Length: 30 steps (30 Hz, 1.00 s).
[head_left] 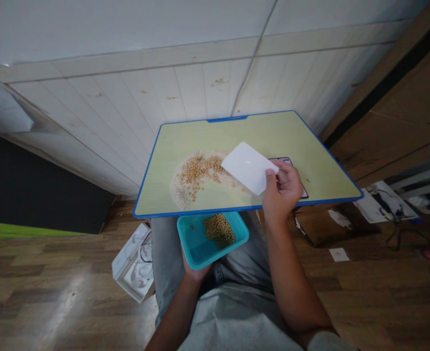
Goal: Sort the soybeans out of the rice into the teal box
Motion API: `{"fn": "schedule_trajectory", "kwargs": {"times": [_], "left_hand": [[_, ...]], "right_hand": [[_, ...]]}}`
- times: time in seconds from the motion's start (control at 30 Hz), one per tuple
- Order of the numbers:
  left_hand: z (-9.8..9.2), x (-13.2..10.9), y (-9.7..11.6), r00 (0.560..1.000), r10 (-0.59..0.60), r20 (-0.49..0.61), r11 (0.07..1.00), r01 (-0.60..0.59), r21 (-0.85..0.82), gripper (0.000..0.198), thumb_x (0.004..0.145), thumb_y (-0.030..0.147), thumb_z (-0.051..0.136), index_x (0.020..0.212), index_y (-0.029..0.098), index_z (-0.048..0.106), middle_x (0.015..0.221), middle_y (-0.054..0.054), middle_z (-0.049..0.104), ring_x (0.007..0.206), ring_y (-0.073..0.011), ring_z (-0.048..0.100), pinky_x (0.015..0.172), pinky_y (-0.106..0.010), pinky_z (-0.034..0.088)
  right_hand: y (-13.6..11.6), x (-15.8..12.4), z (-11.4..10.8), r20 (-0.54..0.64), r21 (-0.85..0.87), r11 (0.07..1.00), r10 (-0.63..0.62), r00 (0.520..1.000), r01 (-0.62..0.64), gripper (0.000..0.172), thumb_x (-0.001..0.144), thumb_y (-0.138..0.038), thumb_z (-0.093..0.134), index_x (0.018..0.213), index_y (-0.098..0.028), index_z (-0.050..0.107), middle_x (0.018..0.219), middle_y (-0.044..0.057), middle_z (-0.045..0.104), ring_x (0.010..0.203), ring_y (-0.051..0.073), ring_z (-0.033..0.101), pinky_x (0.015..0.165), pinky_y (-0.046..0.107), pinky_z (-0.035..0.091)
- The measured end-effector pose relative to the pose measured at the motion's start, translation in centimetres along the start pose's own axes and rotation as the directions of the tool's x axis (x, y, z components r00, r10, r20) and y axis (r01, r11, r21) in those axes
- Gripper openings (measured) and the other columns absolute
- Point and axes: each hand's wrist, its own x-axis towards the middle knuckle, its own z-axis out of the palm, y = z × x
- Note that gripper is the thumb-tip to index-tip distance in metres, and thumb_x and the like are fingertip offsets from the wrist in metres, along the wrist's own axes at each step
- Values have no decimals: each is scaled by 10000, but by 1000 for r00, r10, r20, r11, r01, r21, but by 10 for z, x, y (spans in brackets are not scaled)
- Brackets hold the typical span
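My right hand [283, 187] pinches a white card [249, 165] by its right corner, holding it over the middle of a pale green table [185, 134] with a blue edge. Left of the card, yellow beans [196, 169] lie mixed with pale grains [180, 192] on the tabletop. Below the near edge, my left hand [196, 270] holds a teal plastic container [196, 243] from underneath; most of its fingers are hidden. Beans [219, 230] are gathered in the container's right part.
A phone [304, 191] lies partly under my right hand. On the floor are an open white box [136, 270] at the left and a cardboard box [324, 224] at the right. A panelled wall [193, 90] stands behind the table, with a cable running down it.
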Motion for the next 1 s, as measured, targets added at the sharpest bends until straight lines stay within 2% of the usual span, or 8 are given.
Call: {"fn": "schedule_trajectory", "kwargs": {"times": [0.1, 0.27, 0.4, 0.5, 0.73, 0.9, 1.0], "left_hand": [[3, -1, -1, 1000, -13, 13, 1000, 13, -5, 748, 1105, 612, 179, 1521, 242, 678, 1709, -25, 529, 1739, -281, 134, 1402, -574, -33], [1, -1, -2, 1000, -11, 22, 1000, 11, -3, 773, 1105, 628, 158, 1479, 237, 710, 1647, -33, 595, 1737, -272, 90, 1383, -583, -84], [-2, 0, 0, 1000, -4, 20, 1000, 4, 9, 827, 1093, 662, 141, 1468, 206, 720, 1645, -65, 597, 1720, -328, 189, 1383, -624, -48], [-5, 0, 0, 1000, -6, 27, 1000, 6, 16, 846, 1084, 683, 127, 1466, 221, 724, 1625, -54, 622, 1703, -330, 260, 1392, -605, -20], [-6, 2, -2, 997, 7, 71, 1000, -8, 16, 807, 1094, 648, 117, 1547, 243, 648, 1660, -43, 586, 1677, -310, 354, 1407, -572, 17], [-9, 2, -2, 996, 15, 83, 1000, -16, 15, 788, 1100, 626, 134, 1525, 243, 676, 1632, -56, 627, 1635, -303, 447, 1414, -558, 113], [-12, 2, -3, 996, 20, 83, 1000, -21, 14, 783, 1099, 633, 144, 1518, 247, 682, 1613, -60, 648, 1654, -303, 413, 1413, -568, 70]], "right_hand": [[2, 6, -10, -16, -30, 1000, -6, 1000, 6, 218, 979, -367, 696, 1138, -220, 715, 1010, 63, 778, 848, 202, 752, 654, 301, 571], [0, 8, -26, 75, -95, 995, -4, 997, 11, 202, 964, -367, 713, 1094, -220, 760, 985, 55, 800, 793, 197, 738, 622, 296, 528], [-7, 7, -35, 97, -129, 991, -10, 995, 23, 196, 969, -357, 712, 1103, -230, 775, 1001, 56, 814, 842, 220, 762, 661, 321, 561], [-9, 7, -38, 90, -137, 990, -10, 996, 23, 185, 967, -346, 711, 1099, -235, 778, 1004, 56, 823, 835, 220, 773, 665, 321, 568], [-12, 5, -36, 160, -118, 993, 14, 987, 5, 180, 969, -343, 704, 1091, -230, 772, 914, 35, 810, 774, 203, 751, 637, 308, 551], [-10, 4, -30, 121, -74, 997, 30, 992, -22, 198, 961, -362, 720, 1098, -226, 761, 899, 32, 788, 752, 194, 733, 616, 294, 533], [-5, 8, -20, 127, -22, 999, 43, 991, -40, 195, 950, -365, 718, 1082, -223, 743, 900, 31, 767, 746, 185, 713, 601, 280, 521]]}}
